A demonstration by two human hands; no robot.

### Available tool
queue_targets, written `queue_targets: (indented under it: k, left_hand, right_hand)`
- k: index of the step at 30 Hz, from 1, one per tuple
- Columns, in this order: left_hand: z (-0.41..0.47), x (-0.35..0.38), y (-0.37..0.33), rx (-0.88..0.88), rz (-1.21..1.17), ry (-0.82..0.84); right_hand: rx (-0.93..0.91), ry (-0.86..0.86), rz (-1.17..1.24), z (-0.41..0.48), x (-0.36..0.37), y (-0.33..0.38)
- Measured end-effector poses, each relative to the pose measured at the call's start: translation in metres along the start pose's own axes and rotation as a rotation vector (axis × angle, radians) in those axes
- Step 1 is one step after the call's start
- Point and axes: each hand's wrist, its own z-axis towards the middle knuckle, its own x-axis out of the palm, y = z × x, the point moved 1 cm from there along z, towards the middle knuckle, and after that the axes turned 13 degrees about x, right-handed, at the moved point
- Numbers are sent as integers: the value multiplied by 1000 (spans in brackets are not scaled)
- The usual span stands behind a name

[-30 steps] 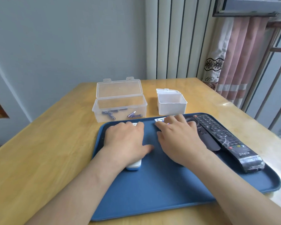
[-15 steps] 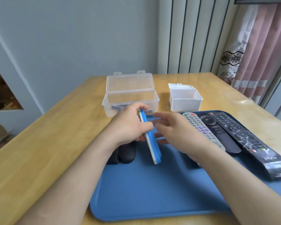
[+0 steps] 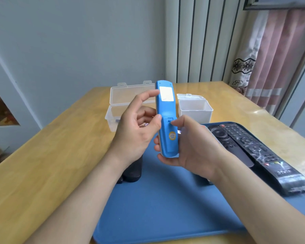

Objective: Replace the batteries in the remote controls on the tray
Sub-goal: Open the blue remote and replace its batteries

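Note:
I hold a blue remote (image 3: 166,111) upright above the blue tray (image 3: 157,205), its back facing me. My right hand (image 3: 188,148) grips its lower end, thumb on the battery cover's latch. My left hand (image 3: 137,127) steadies the left edge with thumb and index finger. Two black remotes (image 3: 250,147) lie on the tray's right side. A dark remote (image 3: 132,169) shows below my left wrist. The clear box (image 3: 123,106) behind holds batteries, mostly hidden by my left hand.
A small white open container (image 3: 195,108) stands behind the tray on the wooden table (image 3: 51,155). Part of a light remote shows under my right hand. A curtain (image 3: 271,55) hangs at the right, a wall behind.
The blue remote came up off the tray, turned from edge-on to upright with its back toward me. My right hand now grips its lower end, thumb at the battery cover.

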Motion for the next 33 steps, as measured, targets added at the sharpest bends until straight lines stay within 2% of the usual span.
queue_targets:
  k: [7, 15, 18, 21, 26, 27, 29, 31, 33]
  left_hand:
    - [-3, 5, -7, 125, 98, 60]
    - [-9, 17, -13, 354, 530, 220]
    - [-9, 16, -14, 355, 676, 250]
    - [-9, 14, -6, 333, 716, 191]
    - [-5, 12, -3, 196, 547, -21]
    - [-3, 11, -5, 161, 459, -37]
    - [2, 5, -15, 64, 124, -41]
    - [6, -5, -24, -47, -150, 40]
    - [7, -16, -32, -134, -135, 270]
  right_hand:
    - [10, 95, 73, 2, -6, 0]
    - [-80, 140, 110, 3, -10, 3]
    - [-113, 160, 116, 2, -8, 2]
    - [-124, 192, 149, 1, -4, 1]
    - [-117, 157, 221, 4, -3, 0]
    - [-125, 118, 221, 3, -3, 0]
    - [-152, 28, 224, 4, -4, 0]
    - [-170, -36, 240, 3, -7, 1]
    - [-171, -71, 238, 4, -6, 1]
